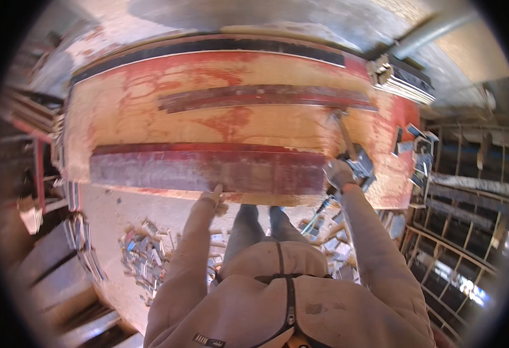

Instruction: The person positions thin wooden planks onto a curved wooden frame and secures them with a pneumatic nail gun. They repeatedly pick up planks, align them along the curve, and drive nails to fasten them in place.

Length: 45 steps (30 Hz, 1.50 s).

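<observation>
A long red-stained plank (208, 169) lies along the near edge of a worn, red-smeared workbench (150, 104). My left hand (212, 197) rests its fingers on the plank's near edge, near the middle. My right hand (338, 172), in a work glove, grips the handle of a hammer (343, 132) whose head is up over the bench at the plank's right end. A second, thinner dark strip (266, 95) lies farther back across the bench.
A stack of thin boards (399, 78) sits at the bench's far right corner. Small metal pieces (417, 151) lie by the right edge. Scraps of wood and metal (144, 261) litter the floor. A wire frame (457, 255) stands at the right.
</observation>
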{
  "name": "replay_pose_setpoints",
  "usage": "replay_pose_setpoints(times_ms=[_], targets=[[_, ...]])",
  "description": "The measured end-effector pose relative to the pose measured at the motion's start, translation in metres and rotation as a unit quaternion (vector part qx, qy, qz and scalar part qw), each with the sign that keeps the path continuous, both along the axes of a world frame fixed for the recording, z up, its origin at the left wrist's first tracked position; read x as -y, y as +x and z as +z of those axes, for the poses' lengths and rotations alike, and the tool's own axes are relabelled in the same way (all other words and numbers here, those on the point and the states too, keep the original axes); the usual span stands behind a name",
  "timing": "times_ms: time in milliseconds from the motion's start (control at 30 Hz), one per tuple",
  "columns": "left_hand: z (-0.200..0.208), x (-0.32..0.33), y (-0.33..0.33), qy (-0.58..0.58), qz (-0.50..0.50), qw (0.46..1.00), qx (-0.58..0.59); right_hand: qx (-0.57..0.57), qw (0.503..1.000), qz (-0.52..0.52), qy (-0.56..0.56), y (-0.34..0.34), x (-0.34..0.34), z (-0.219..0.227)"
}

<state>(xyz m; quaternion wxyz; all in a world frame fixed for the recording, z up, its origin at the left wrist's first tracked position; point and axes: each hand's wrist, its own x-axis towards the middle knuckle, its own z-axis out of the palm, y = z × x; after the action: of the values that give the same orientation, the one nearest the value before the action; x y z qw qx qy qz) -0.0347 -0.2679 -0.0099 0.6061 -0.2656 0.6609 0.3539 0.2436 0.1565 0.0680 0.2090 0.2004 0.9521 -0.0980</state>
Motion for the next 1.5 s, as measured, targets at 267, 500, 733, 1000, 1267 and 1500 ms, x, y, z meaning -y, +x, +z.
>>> replay_pose_setpoints(times_ms=[267, 500, 733, 1000, 1267, 1500], targets=[[0.053, -0.044, -0.014, 0.031, -0.243, 0.807, -0.537, -0.164, 0.95, -0.209, 0.165, -0.062, -0.147, -0.032], [0.052, -0.158, -0.045, 0.041, -0.338, 0.69, -0.639, 0.035, 0.929, -0.284, 0.237, -0.033, -0.323, -0.084], [0.033, -0.34, -0.062, 0.094, -0.479, 0.529, -0.694, -0.017, 0.963, -0.138, 0.232, -0.012, -0.363, -0.085], [0.028, -0.341, -0.079, 0.235, -0.526, 0.475, -0.665, -0.327, 0.93, -0.054, 0.158, 0.037, -0.262, 0.026], [0.08, -0.113, -0.134, 0.155, -0.598, 0.46, -0.638, -0.259, 0.959, -0.024, -0.112, 0.005, -0.064, -0.009], [-0.005, -0.015, -0.159, 0.163, -0.584, 0.498, -0.62, -0.114, 0.99, -0.01, -0.085, -0.046, 0.008, -0.044]])
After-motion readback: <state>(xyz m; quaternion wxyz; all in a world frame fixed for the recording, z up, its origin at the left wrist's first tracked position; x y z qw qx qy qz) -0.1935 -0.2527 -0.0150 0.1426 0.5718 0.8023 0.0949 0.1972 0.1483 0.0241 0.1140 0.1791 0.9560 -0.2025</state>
